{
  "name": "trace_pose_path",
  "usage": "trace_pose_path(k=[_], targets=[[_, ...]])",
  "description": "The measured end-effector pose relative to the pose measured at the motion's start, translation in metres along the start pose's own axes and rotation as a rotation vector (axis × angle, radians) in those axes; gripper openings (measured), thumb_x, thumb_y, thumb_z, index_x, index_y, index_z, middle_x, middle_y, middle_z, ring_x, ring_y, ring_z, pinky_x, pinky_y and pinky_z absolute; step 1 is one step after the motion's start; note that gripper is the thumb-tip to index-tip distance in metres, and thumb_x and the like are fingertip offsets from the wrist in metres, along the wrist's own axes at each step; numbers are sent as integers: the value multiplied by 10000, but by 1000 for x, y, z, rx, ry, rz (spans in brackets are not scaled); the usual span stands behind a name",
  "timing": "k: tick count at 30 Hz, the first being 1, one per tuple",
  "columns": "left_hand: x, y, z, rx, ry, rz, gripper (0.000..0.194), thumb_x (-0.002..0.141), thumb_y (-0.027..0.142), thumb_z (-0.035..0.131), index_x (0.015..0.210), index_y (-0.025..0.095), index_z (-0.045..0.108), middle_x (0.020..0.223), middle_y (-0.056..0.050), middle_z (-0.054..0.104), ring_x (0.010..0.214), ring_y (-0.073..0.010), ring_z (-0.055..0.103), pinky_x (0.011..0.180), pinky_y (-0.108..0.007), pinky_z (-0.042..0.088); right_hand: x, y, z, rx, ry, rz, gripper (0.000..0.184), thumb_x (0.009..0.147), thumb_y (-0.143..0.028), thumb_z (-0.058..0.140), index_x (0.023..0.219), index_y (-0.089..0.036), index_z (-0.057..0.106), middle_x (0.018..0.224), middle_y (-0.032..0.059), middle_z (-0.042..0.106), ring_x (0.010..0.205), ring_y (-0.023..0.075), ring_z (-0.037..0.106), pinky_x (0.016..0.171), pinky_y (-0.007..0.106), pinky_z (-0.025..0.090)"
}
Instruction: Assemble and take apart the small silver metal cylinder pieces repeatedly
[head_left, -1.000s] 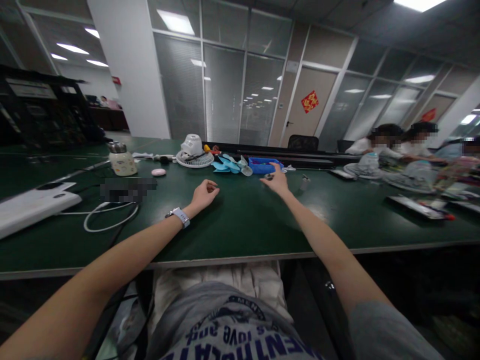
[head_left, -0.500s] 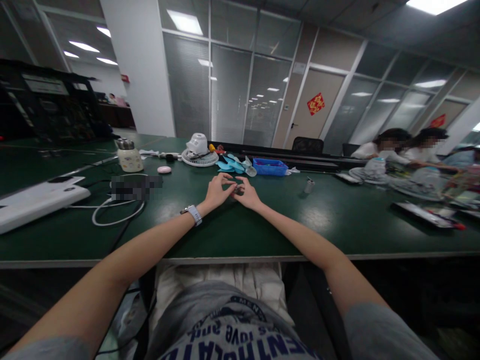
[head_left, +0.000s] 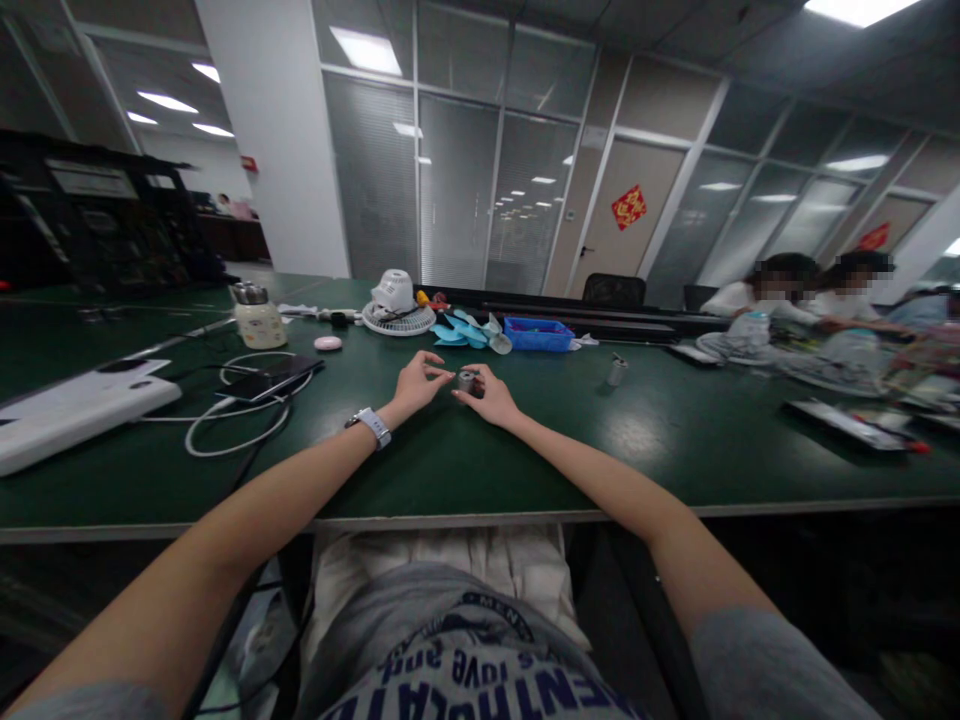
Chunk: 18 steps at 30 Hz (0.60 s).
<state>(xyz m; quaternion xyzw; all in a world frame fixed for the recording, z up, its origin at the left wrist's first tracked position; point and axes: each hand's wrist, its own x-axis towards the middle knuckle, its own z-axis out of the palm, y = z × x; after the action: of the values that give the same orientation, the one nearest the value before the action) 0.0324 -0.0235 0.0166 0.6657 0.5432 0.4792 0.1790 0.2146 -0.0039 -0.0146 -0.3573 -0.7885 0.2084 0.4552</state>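
Observation:
My right hand (head_left: 490,394) has its thumb and fingers around a small silver metal cylinder (head_left: 466,381), its round top showing; it looks like a small motor. Just left of it, my left hand (head_left: 420,383) has its thumb and fingers apart with nothing between them, the fingertips close to the cylinder. A similar silver cylinder with a thin piece on top (head_left: 617,371) stands on the green table (head_left: 480,470) to the right. Beyond my hands lie light blue fan blades (head_left: 465,330) and a white fan (head_left: 395,304).
A blue tray (head_left: 540,336) is behind the blades. To the left are a pink oval object (head_left: 328,343), a cream bottle (head_left: 257,318), a phone (head_left: 271,378) with white cables and a white power strip-like box (head_left: 82,420). Two people (head_left: 780,290) work at right.
My hands have come apart: the left has drawn back to the left with its fingers opened. The cylinder, mostly hidden between both hands before, now shows in my right hand.

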Motion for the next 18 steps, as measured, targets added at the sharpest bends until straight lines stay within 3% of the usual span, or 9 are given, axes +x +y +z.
trace_pose_path(k=[4,8,10,13,18], targets=[[1,-21,0,82,-163,-32,400,717,333,732,1054,218,549,881,-44,763,919,-218,698,863,-333,481,-1,-5,-1,-31,-9,2,398,779,-392,702,1124,-242,575,1099,59,655,1021,215,641,880,377,528],[3,-24,1,81,-172,-35,465,760,422,689,1148,220,529,970,-60,755,990,-221,682,899,-335,465,6,-5,-22,-111,38,28,395,790,-387,692,1141,-243,582,1074,58,673,976,220,650,860,377,520],[4,-23,0,78,-139,-85,438,818,460,615,1168,213,525,1007,-77,747,1007,-227,676,895,-342,466,11,0,-49,-204,165,73,409,807,-398,671,1173,-246,570,1074,60,678,951,225,653,856,376,508],[5,-20,0,103,-81,-139,338,889,419,516,1146,200,540,999,-85,747,997,-223,675,889,-340,461,12,15,-107,-433,445,200,426,854,-383,606,1238,-219,525,1117,93,669,977,244,642,900,387,460],[6,-19,0,126,-75,-164,247,896,352,491,1078,203,568,961,-62,753,952,-210,674,845,-316,464,-16,47,-195,-783,793,565,407,898,-281,497,1289,-174,460,1227,158,612,1123,289,572,976,454,349]])
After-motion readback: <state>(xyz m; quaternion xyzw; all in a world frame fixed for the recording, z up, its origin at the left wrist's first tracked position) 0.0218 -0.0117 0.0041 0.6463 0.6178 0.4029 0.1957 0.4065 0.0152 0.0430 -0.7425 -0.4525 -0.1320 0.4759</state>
